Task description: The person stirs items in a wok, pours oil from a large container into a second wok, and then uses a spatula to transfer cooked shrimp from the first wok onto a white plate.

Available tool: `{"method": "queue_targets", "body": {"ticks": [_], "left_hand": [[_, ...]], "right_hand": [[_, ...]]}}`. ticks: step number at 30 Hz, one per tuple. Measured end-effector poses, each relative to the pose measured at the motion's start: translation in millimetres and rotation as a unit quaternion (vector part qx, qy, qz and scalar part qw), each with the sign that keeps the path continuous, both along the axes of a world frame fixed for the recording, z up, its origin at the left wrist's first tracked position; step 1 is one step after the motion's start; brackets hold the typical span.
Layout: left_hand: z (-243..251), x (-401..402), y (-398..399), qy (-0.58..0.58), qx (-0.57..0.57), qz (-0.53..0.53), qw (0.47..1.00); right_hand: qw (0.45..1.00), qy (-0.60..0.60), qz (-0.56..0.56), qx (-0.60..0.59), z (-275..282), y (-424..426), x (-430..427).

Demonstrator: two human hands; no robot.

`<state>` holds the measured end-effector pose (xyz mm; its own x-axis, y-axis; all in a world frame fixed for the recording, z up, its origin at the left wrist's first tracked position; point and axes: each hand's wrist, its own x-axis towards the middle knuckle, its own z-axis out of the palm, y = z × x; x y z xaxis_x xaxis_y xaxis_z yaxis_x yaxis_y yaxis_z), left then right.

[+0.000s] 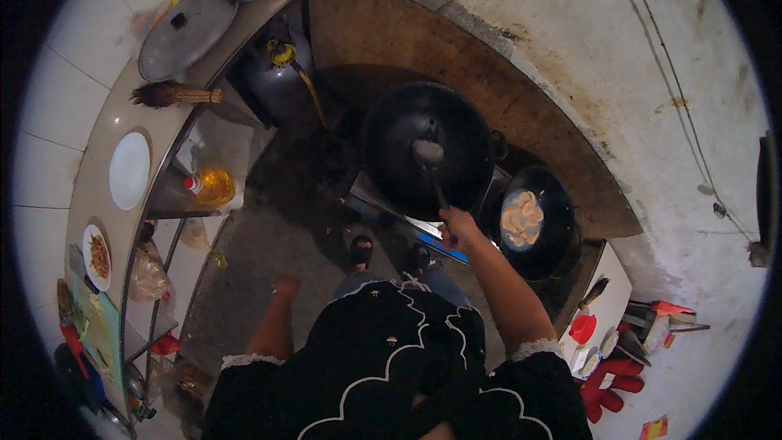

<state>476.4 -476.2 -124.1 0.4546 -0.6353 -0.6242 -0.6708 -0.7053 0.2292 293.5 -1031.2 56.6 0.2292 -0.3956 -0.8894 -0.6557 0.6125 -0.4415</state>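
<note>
My right hand (459,229) grips the handle of a metal ladle (429,151), its head down in a large black wok (391,116). The wok stands on a gas stove (449,249). Just right of it, a smaller black wok (562,214) holds pale, flat pieces of food (523,217) in liquid. My left hand (287,286) hangs low over the floor at my side, away from the stove and touching nothing. Whether its fingers are apart is too small to make out.
Along the left counter (101,183) lie a pot lid (188,33), a brush (177,95), a white plate (129,170), a plate of shredded food (98,256) and a green cutting board (98,324). Below stands an oil bottle (214,187). A gas cylinder (284,82) with a hose is behind.
</note>
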Motion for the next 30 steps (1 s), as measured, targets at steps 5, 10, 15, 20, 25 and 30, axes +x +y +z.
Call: {"method": "queue_targets", "body": {"ticks": [5, 10, 15, 20, 25, 30], "left_hand": [[-11.2, 15.9, -4.4, 0.006, 0.038, 0.023, 0.999], [-44.1, 17.1, -17.6, 0.016, 0.110, 0.026, 0.993], [-94.9, -38.3, 8.4, 0.093, 0.040, 0.282, 0.954], [-160.4, -150.6, -23.6, 0.105, -0.059, 0.358, 0.926], [-201.2, -198.3, 30.8, -0.022, -0.063, 0.308, 0.949], [-253.1, -256.9, 45.8, 0.049, -0.073, 0.513, 0.854]], "right_hand": [[0.966, -0.199, -0.065, -0.153, 67.4, -6.3, 41.1], [0.997, -0.068, 0.013, -0.042, 88.1, -18.2, -29.2], [0.996, 0.006, 0.048, 0.073, 41.7, 16.2, -68.5], [0.999, 0.031, -0.042, 0.005, 0.8, -62.6, -77.4], [0.975, -0.212, -0.047, -0.037, 39.7, -55.4, -48.5], [0.991, -0.092, -0.047, 0.087, 82.8, -82.6, -96.5]]}}
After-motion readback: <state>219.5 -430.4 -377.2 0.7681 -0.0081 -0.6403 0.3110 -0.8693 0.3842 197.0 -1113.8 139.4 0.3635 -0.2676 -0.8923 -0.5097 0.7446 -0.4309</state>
